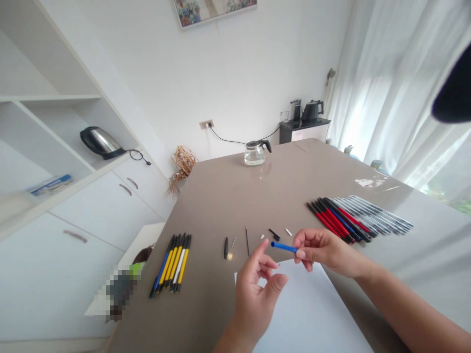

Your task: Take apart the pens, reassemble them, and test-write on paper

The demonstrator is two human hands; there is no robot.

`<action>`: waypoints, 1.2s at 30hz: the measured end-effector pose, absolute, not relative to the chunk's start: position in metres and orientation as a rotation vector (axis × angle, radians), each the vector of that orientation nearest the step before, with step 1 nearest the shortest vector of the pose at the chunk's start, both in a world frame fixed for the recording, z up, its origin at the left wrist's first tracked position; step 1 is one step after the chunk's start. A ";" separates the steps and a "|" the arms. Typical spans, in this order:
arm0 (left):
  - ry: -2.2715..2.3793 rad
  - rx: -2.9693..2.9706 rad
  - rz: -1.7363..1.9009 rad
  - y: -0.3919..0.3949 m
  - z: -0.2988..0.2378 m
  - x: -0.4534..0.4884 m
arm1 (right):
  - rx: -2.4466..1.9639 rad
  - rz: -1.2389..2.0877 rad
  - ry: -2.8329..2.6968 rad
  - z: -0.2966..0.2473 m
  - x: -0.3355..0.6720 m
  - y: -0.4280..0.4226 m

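Note:
Between the thumb and fingers of my right hand [324,250] is a blue pen barrel [284,246], its open end pointing left. My left hand [259,294] is held just left of the barrel, fingers apart and holding nothing. Both hands are over a white sheet of paper [309,304]. Beyond them lie loose pen parts: a black pen tip piece [225,248], a small spring [233,242], a thin dark refill [247,240], a black clip piece [274,234], and small white pieces, one of them a short white tube [288,232].
A row of yellow, white and blue pens [172,262] lies on the left of the table [217,196]. Red, black and blue pens [336,220] and several clear pens [375,215] lie right. A glass pot [254,154] stands at the far edge.

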State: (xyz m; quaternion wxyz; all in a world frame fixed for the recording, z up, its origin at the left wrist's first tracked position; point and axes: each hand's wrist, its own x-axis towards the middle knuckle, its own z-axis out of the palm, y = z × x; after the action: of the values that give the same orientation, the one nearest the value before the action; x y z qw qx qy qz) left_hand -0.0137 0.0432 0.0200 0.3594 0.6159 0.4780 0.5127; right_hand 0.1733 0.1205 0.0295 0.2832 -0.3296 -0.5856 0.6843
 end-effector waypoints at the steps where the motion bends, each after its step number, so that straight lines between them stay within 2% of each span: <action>1: 1.179 1.624 1.374 0.043 0.022 -0.014 | -0.858 1.873 -1.588 0.029 0.170 0.118; 9: 0.959 1.889 1.495 0.038 0.033 -0.012 | -0.713 2.036 -1.578 0.021 0.152 0.107; 19: 0.929 1.925 1.458 0.038 0.036 -0.012 | -0.751 2.027 -1.767 0.025 0.148 0.100; 21: 0.965 1.946 1.451 0.038 0.035 -0.012 | -0.860 1.837 -1.821 0.023 0.153 0.107; 26: 1.171 1.914 1.471 0.039 0.030 -0.012 | -1.434 0.849 -1.670 0.005 0.173 0.136; 28: 1.244 1.885 1.464 0.040 0.029 -0.012 | -1.540 0.604 -1.738 -0.004 0.177 0.145; 36: 1.253 1.841 1.471 0.043 0.027 -0.010 | -1.647 0.272 -2.147 -0.018 0.160 0.148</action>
State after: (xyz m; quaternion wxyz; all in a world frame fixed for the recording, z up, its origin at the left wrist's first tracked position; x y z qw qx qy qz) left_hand -0.0102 0.0427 0.0273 0.2339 0.6707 0.4565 0.5358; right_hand 0.1603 0.1484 -0.0178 0.2095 -0.5923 -0.7719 0.0977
